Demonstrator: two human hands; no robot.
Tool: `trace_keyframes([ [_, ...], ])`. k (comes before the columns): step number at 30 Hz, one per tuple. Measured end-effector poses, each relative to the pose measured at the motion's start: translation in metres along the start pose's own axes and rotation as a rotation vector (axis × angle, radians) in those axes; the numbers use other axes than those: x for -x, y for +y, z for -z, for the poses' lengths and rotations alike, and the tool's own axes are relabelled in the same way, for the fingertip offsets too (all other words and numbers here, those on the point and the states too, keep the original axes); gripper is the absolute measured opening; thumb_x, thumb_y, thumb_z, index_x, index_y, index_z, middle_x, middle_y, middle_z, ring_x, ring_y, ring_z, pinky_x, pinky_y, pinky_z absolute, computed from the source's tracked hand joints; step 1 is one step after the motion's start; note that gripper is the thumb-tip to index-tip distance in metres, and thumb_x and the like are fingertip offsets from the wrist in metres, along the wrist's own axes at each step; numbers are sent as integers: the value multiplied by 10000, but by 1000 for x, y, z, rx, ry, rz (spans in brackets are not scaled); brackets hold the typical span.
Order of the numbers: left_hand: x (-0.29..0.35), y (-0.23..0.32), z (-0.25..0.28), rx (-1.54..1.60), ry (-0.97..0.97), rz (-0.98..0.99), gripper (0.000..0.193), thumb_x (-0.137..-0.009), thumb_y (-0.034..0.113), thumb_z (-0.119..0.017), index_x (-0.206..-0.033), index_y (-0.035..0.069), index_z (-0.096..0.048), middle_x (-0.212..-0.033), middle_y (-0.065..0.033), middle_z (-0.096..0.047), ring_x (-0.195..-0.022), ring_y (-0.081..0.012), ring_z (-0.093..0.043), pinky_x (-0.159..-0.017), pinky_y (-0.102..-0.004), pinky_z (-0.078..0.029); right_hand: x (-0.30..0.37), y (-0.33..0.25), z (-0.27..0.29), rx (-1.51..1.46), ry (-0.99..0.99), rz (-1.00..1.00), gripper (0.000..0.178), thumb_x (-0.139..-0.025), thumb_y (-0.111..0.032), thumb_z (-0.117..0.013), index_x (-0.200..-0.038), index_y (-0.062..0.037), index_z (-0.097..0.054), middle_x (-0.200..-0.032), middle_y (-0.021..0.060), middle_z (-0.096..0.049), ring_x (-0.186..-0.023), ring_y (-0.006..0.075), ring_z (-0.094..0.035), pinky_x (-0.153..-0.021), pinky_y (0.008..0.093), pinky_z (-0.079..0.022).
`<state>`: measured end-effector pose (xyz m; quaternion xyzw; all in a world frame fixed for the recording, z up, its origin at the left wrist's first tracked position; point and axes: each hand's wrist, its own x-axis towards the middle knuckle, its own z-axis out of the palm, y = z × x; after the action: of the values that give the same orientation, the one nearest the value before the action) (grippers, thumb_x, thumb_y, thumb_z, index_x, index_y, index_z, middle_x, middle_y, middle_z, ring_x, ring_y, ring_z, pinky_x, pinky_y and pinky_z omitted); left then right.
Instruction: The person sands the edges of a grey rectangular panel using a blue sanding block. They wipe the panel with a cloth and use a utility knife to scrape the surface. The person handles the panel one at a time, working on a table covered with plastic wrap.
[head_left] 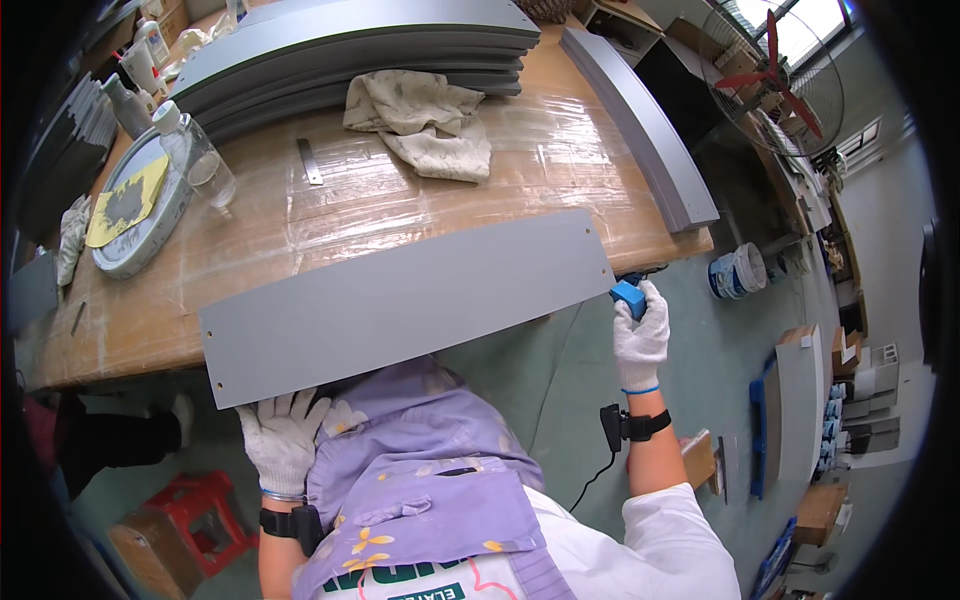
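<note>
A long grey panel [410, 300] with small holes at its ends lies aslant along the near table edge, partly overhanging it. My left hand [281, 435], in a white knitted glove, rests against the panel's near left edge with its fingers spread. My right hand [641, 335], gloved too, pinches a small blue block [628, 297] just off the panel's right end. A black device is strapped to each wrist. Beyond the panel lie a crumpled, stained cloth [425, 120] and a thin metal strip [310, 162].
Stacked grey panels [350, 50] fill the table's far side; more [650, 130] lie along its right edge. At left stand a clear bottle [205, 170] and an oval tub [150, 245] with yellow sandpaper [128, 203]. A red stool [205, 520], bucket [738, 272] and fan [775, 80] surround the table.
</note>
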<state>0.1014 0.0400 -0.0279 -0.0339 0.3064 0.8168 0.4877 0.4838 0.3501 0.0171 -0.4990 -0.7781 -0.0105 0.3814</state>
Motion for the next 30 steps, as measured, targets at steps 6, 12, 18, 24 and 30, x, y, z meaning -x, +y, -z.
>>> trace_keyframes([
  [6,-2,0,3,93,38,21,667,-950,653,-315,-1296,127,-538,-1243,-120,-605,-1174,-369,-532,-1015,-617,-372,-48,-16,19,-5,70,-286,473,-903,-142,-639,-1324,-4,-473,-1275,177,-559,-1146,292,-563,-997,374,-446],
  [12,0,8,2,233,-74,51,728,-962,655,-233,-1314,86,-521,-1263,-164,-584,-1210,-389,-501,-1042,-613,-349,-97,-146,13,-702,-308,-372,466,-922,-43,-550,-1381,-32,-469,-1215,69,-567,-894,109,-553,-791,252,-487],
  [18,-3,19,-4,181,-67,165,981,-880,750,-328,-1421,-69,-323,-1421,-317,-322,-1333,-458,-319,-1101,-624,-266,-115,-305,-34,-938,-681,19,284,-904,-28,-575,-1187,-14,-563,-1087,56,-578,-962,127,-567,-848,263,-479],
  [24,-1,21,19,231,-195,214,928,-914,721,-267,-1382,-71,-386,-1333,-293,-462,-1266,-429,-431,-1099,-558,-304,-109,-473,-115,-593,-926,563,433,-873,-255,-650,-1252,-65,-559,-1237,147,-570,-1072,274,-618,-925,366,-491],
  [30,-6,25,20,266,-250,301,886,-937,690,-249,-1381,-62,-396,-1320,-297,-490,-1263,-433,-445,-1088,-566,-313,-90,-559,-209,-358,-851,906,602,-850,-260,-641,-1384,-68,-437,-1431,221,-390,-1282,411,-445,-1052,424,-408],
])
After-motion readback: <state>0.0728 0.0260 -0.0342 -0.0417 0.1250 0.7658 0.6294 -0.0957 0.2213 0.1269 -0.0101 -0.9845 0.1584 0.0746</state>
